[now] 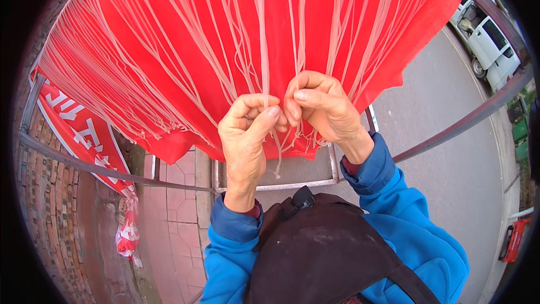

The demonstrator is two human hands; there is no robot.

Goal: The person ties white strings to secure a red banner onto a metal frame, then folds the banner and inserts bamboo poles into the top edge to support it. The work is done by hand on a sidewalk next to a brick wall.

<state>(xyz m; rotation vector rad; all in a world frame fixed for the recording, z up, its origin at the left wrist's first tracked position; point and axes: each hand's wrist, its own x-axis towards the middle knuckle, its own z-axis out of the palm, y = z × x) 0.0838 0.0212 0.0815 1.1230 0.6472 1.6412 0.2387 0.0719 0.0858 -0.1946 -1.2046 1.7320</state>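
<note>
Long whitish strands (264,34), thin and string-like, run in bundles down over a large red sheet (160,0). My left hand (247,129) pinches one bundle between thumb and forefinger near its lower end. Close beside it, my right hand (322,104) has thumb and fingers pressed together on the neighbouring bundle. Loose, knotted ends (278,160) dangle below both hands. Many other strands fan out to the left and right, several with small knots at the bottom. Exactly where the strands pass between my fingers is partly hidden.
A metal frame (275,186) with curved-looking rails stands around the sheet. To the left, a red banner with white marks (84,135) hangs by a brick wall (53,202); pink paving (171,236) lies below. On the right are a grey road (450,174) and a white vehicle (492,50).
</note>
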